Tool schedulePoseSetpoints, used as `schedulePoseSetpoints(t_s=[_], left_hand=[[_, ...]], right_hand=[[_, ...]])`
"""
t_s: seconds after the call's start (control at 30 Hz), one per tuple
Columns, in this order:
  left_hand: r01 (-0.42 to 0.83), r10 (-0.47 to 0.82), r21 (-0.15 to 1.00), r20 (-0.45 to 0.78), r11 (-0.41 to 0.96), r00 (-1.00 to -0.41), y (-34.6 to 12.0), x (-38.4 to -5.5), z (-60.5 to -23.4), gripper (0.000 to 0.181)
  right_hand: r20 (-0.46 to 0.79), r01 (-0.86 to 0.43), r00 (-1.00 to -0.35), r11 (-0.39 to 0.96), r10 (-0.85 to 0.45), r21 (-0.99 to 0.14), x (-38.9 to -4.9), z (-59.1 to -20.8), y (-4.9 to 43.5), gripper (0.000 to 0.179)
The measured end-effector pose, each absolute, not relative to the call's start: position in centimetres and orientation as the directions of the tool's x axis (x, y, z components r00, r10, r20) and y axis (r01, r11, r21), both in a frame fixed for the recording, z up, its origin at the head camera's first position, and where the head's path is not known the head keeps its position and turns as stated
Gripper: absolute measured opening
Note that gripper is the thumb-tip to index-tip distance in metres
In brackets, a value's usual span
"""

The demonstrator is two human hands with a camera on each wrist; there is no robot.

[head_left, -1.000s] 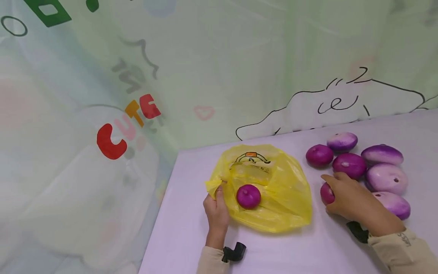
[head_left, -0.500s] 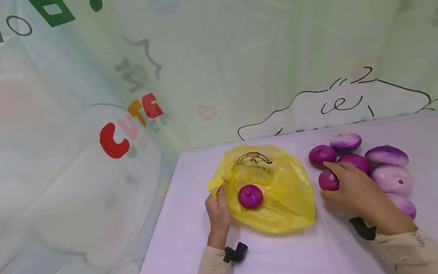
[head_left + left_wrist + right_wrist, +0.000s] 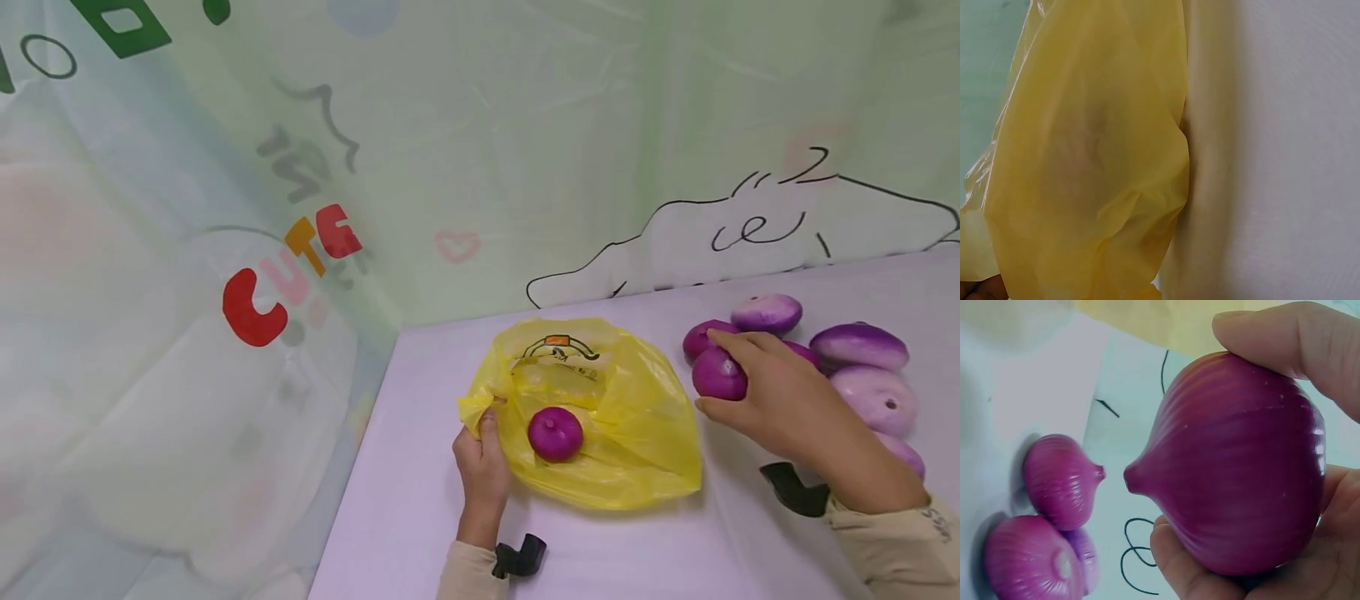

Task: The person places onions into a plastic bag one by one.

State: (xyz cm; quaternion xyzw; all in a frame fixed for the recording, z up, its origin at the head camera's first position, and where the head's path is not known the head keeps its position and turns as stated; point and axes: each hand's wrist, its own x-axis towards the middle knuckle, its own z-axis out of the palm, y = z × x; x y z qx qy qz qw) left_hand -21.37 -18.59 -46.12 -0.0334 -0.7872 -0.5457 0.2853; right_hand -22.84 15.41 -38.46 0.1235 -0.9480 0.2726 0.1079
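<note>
My right hand [image 3: 783,396] holds a purple onion [image 3: 1235,469] between thumb and fingers, raised over the table at the left side of a group of vegetables. The onion's pointed tip shows in the right wrist view. My left hand [image 3: 482,462] pinches the gathered left edge of a yellow plastic bag [image 3: 637,450], which lies spread with its mouth open. Inside the bag sits another purple onion [image 3: 556,434]. In the left wrist view the yellow bag [image 3: 1091,150] fills much of the picture, and only fingertips [image 3: 991,289] show at the lower left corner.
Behind the right hand are two more onions, one [image 3: 1060,481] beside another [image 3: 1032,559]. Several purple-and-white eggplants, such as the dark one [image 3: 859,346] and a pale one [image 3: 873,400], lie at the right. A printed curtain [image 3: 480,167] rises behind the white table [image 3: 405,400].
My right hand has lifted the onion off the table and moved it slightly up and away from the group. My left hand keeps its hold on the bag.
</note>
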Motion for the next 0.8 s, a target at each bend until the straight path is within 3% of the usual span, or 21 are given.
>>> schedulePoseSetpoints(t_s=[0.4,0.8], left_hand=[[0.400,-0.244,0.820,0.521,0.410,-0.818,-18.5,-21.3,-46.1,0.028],[0.398,-0.233,0.819,0.517,0.413,-0.824,-18.5,-21.2,-46.0,0.029]], right_hand=[[0.377,-0.351,-0.910,0.803,-0.172,-0.481,-22.9,-37.7,14.5,0.086],[0.341,-0.324,-0.926,0.798,-0.159,-0.509,-22.5,-36.3,13.3,0.091]])
